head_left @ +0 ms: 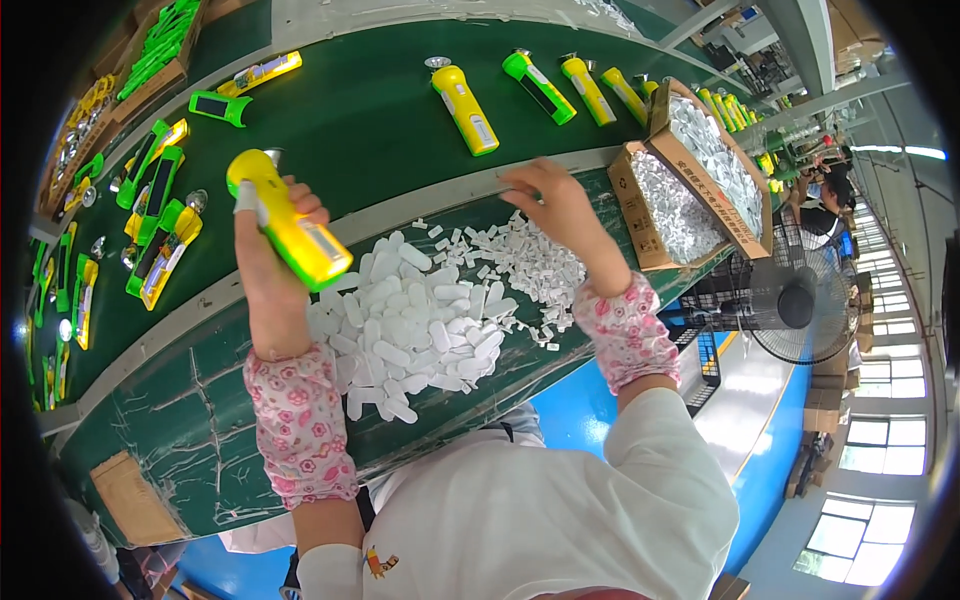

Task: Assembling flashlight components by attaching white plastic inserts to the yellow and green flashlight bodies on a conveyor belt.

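Note:
My left hand (268, 250) is wrapped around a yellow and green flashlight (285, 222), its head up and its tail slanting down to the right. A white covering is on one fingertip. My right hand (545, 200) hovers above a pile of small white plastic pieces (535, 262), with its fingers bent and a little apart and nothing visible in them. Below and left of that pile, a heap of larger oval white plastic pieces (420, 325) lies on the green work surface (220, 400), to the right of my left forearm.
Flashlights such as a yellow one (465, 110) lie along the green belt (350, 100) beyond a grey rail. Several more, some opened, cluster at left. Cardboard boxes (645, 215) of white parts stand at right. A black fan (795, 300) and a distant person (825, 215) are farther right.

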The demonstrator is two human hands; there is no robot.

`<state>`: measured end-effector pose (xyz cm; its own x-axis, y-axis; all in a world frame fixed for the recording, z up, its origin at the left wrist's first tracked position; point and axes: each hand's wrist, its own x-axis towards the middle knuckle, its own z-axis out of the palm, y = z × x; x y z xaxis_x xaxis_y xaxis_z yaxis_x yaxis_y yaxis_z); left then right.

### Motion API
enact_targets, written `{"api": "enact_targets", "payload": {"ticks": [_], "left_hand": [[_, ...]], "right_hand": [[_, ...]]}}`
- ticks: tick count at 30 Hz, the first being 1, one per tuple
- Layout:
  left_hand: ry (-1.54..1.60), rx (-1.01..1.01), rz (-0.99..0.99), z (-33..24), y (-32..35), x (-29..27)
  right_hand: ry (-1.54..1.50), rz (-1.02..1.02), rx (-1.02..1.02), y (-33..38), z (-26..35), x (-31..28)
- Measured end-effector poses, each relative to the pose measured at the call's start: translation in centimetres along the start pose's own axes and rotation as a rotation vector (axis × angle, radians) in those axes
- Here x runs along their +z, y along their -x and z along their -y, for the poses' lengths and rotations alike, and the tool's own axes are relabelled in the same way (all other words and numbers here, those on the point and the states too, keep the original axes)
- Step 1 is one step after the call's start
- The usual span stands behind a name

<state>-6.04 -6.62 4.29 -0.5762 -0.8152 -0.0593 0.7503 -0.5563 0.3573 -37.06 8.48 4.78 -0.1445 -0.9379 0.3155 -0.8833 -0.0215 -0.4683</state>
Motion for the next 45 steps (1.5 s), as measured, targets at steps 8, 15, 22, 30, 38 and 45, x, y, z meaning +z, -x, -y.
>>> {"api": "enact_targets", "payload": {"ticks": [8,15,22,30,38,45], "left_hand": [[-0.143,0.122,0.039,0.4,0.6,0.6],[-0.379,0.110,0.025,3.3,1.0,2.0],[-0.526,0.169,0.177,4.2,2.6,4.1],[-0.779,0.277,0.223,4.4,2.5,3.4],[-1.042,0.354,0.250,5.1,2.7,3.0],[-1.117,0.367,0.220,5.1,2.2,2.3]], "right_hand": [[0.067,0.200,0.101,0.6,-4.1,3.9],[0.060,0.283,0.169,1.2,-3.8,1.8],[-0.835,0.309,-0.062,-4.7,9.3,-2.0],[-0.695,0.069,-0.285,-7.1,14.1,1.1],[-0.738,0.097,-0.223,-7.0,13.3,1.3],[-0.670,0.100,-0.079,-7.5,12.7,2.9]]}}
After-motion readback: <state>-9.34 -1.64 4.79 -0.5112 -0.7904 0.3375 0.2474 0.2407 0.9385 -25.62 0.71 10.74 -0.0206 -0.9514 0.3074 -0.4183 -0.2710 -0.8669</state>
